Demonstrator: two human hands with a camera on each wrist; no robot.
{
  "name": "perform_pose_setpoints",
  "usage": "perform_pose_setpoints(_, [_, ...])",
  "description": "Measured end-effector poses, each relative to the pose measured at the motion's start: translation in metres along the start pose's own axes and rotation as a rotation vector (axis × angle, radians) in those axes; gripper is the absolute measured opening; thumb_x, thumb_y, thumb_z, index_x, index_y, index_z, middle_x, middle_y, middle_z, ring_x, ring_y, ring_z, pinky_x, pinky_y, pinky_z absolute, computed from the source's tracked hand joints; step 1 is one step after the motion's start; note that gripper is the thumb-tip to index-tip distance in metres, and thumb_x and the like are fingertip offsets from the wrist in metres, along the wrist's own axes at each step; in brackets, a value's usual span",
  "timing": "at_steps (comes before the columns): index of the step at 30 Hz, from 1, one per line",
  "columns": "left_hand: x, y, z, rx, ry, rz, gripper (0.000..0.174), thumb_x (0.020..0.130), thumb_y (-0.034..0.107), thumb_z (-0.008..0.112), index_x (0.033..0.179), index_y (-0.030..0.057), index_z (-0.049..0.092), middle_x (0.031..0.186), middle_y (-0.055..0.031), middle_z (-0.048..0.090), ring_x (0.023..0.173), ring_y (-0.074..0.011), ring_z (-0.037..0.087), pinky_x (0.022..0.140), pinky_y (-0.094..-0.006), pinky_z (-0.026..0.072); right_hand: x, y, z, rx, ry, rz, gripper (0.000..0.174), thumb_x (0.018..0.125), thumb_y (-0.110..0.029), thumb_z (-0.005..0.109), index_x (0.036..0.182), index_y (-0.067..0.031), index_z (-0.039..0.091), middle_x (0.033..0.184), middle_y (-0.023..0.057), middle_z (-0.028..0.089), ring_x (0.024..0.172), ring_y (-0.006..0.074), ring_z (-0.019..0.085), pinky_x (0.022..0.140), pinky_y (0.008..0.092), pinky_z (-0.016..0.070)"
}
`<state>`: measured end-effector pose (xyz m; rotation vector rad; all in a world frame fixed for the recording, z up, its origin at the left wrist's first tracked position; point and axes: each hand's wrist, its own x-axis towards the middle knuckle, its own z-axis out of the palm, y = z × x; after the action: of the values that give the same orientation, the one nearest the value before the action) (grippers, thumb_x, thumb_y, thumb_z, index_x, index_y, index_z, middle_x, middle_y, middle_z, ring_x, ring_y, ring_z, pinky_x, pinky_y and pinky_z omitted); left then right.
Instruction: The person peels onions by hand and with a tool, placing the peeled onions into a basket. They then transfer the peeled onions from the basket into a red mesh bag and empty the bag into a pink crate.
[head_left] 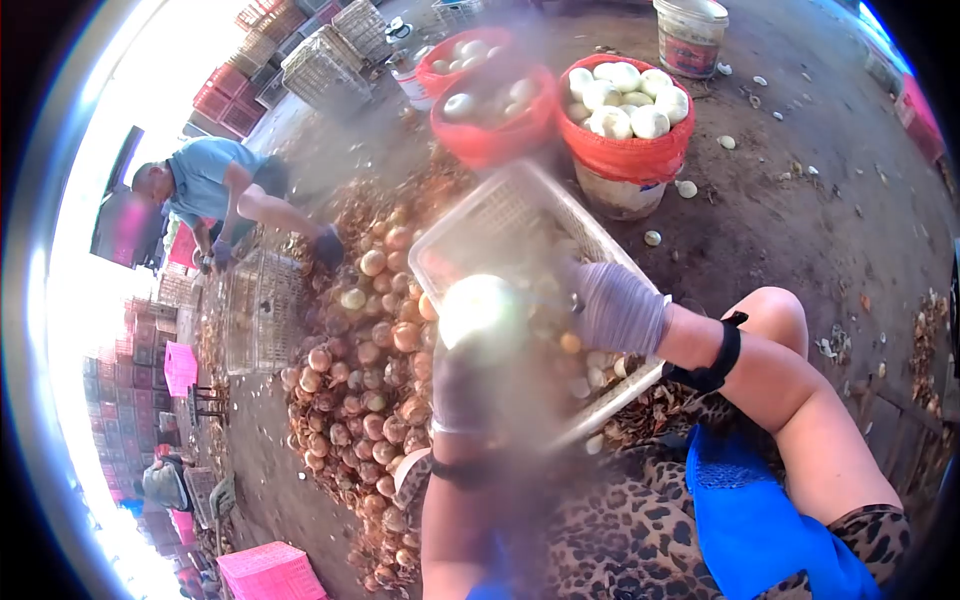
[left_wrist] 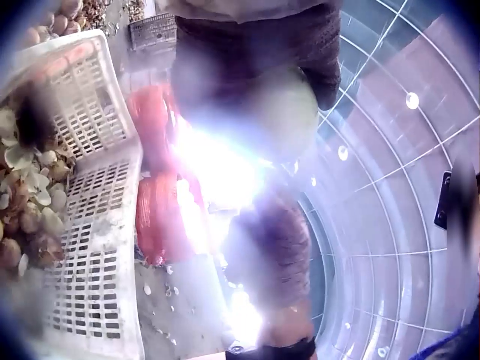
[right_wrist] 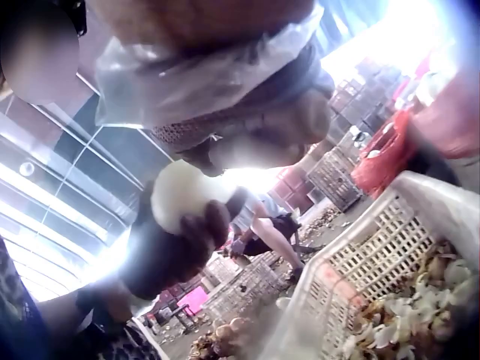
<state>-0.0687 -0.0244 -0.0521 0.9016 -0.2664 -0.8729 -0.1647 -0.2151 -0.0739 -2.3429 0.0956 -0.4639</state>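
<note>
A peeled white onion [right_wrist: 182, 196] sits in my gloved left hand [right_wrist: 169, 251], whose fingers curl round it in the right wrist view. In the head view strong glare covers that onion [head_left: 478, 312], just above the blurred left hand [head_left: 462, 390]. Close beside it is my gloved right hand [head_left: 622, 308], over the white plastic crate [head_left: 625, 262]. The right wrist view shows the right hand [right_wrist: 255, 127] with bent fingers near the onion; I cannot tell whether they grip anything. Skins and peelings [right_wrist: 412, 315] lie inside the crate.
A heap of unpeeled onions [head_left: 375, 370] spreads to the left of the crate. Ahead stands a bucket with a red liner [head_left: 630, 150] of peeled onions, with more red-lined containers [head_left: 490, 125] beside it. Another person [head_left: 215, 185] bends over a crate [head_left: 262, 315] at left.
</note>
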Motion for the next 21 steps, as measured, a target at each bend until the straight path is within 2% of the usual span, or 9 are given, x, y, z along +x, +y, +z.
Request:
perform_pose_setpoints(2, [0.000, -0.002, 0.002, 0.084, 0.014, -0.008, 0.082, 0.070, 0.037, 0.075, 0.132, -0.0027, 0.039, 0.118, -0.0147, 0.053, 0.106, -0.0288, 0.056, 0.092, -0.0404, 0.0488, -0.003, -0.024, -0.003, -0.009, 0.021, -0.117, 0.051, 0.076, -0.019, 0.060, 0.123, -0.0019, 0.051, 0.070, 0.0180, 0.062, 0.061, 0.0328, 0.062, 0.057, 0.0421, 0.0485])
perform_pose_setpoints(4, [0.009, -0.007, -0.006, 0.181, -0.018, 0.078, 0.082, 0.069, 0.038, 0.076, 0.130, -0.0029, 0.041, 0.115, -0.0129, 0.055, 0.103, -0.0259, 0.057, 0.091, -0.0380, 0.0495, -0.002, -0.031, -0.001, -0.111, -0.067, -0.120, 0.064, 0.077, -0.018, 0.059, 0.136, -0.0013, 0.039, 0.076, 0.0180, 0.063, 0.064, 0.0318, 0.062, 0.057, 0.0420, 0.0481])
perform_pose_setpoints(6, [0.013, -0.013, -0.008, 0.264, -0.001, 0.143, 0.083, 0.067, 0.039, 0.077, 0.129, -0.0033, 0.043, 0.113, -0.0116, 0.056, 0.101, -0.0237, 0.058, 0.090, -0.0361, 0.0498, -0.001, -0.029, 0.005, -0.295, -0.262, -0.007, 0.075, 0.078, -0.017, 0.058, 0.144, -0.0016, 0.027, 0.083, 0.0178, 0.063, 0.066, 0.0306, 0.062, 0.057, 0.0412, 0.0478])
perform_pose_setpoints(8, [0.014, -0.017, -0.006, 0.338, 0.065, 0.191, 0.083, 0.066, 0.039, 0.078, 0.128, -0.0038, 0.044, 0.113, -0.0106, 0.057, 0.100, -0.0221, 0.059, 0.090, -0.0347, 0.0499, 0.001, -0.016, 0.016, -0.298, -0.246, -0.011, 0.073, 0.079, -0.018, 0.058, 0.144, -0.0019, 0.028, 0.083, 0.0167, 0.062, 0.066, 0.0290, 0.061, 0.058, 0.0407, 0.0473])
perform_pose_setpoints(11, [0.013, -0.021, -0.006, 0.329, 0.045, 0.168, 0.082, 0.067, 0.036, 0.076, 0.129, -0.0045, 0.043, 0.116, -0.0126, 0.057, 0.103, -0.0240, 0.059, 0.089, -0.0352, 0.0507, 0.005, 0.001, 0.015, -0.233, -0.231, -0.019, 0.067, 0.084, -0.019, 0.056, 0.143, -0.0015, 0.031, 0.082, 0.0157, 0.062, 0.065, 0.0278, 0.060, 0.057, 0.0414, 0.0466])
perform_pose_setpoints(14, [0.003, -0.014, 0.015, 0.094, 0.056, -0.097, 0.079, 0.068, 0.033, 0.075, 0.129, -0.0054, 0.042, 0.119, -0.0149, 0.056, 0.105, -0.0266, 0.058, 0.087, -0.0365, 0.0517, 0.007, 0.012, 0.001, -0.272, -0.191, -0.107, 0.056, 0.091, -0.021, 0.052, 0.141, -0.0029, 0.034, 0.079, 0.0152, 0.062, 0.063, 0.0275, 0.060, 0.057, 0.0415, 0.0461])
perform_pose_setpoints(15, [-0.004, -0.003, 0.029, -0.014, 0.000, -0.205, 0.078, 0.068, 0.030, 0.073, 0.130, -0.0054, 0.042, 0.121, -0.0163, 0.055, 0.108, -0.0290, 0.057, 0.088, -0.0385, 0.0518, 0.007, 0.011, -0.002, -0.270, -0.188, -0.104, 0.053, 0.093, -0.022, 0.050, 0.140, -0.0037, 0.036, 0.077, 0.0149, 0.062, 0.063, 0.0276, 0.060, 0.057, 0.0414, 0.0460])
perform_pose_setpoints(18, [-0.002, -0.006, 0.016, -0.022, -0.045, -0.220, 0.078, 0.068, 0.030, 0.073, 0.131, -0.0044, 0.041, 0.122, -0.0155, 0.054, 0.108, -0.0299, 0.056, 0.087, -0.0395, 0.0518, 0.008, 0.008, -0.002, -0.228, -0.203, -0.032, 0.044, 0.096, -0.025, 0.047, 0.135, -0.0057, 0.044, 0.074, 0.0139, 0.061, 0.061, 0.0281, 0.060, 0.057, 0.0416, 0.0458])
perform_pose_setpoints(21, [0.000, -0.021, -0.002, 0.144, 0.011, -0.127, 0.078, 0.069, 0.030, 0.073, 0.131, -0.0032, 0.041, 0.122, -0.0142, 0.054, 0.107, -0.0302, 0.056, 0.087, -0.0398, 0.0521, 0.010, 0.016, 0.013, -0.297, -0.220, 0.017, 0.037, 0.095, -0.028, 0.048, 0.124, -0.0063, 0.055, 0.074, 0.0134, 0.062, 0.061, 0.0289, 0.060, 0.059, 0.0429, 0.0466])
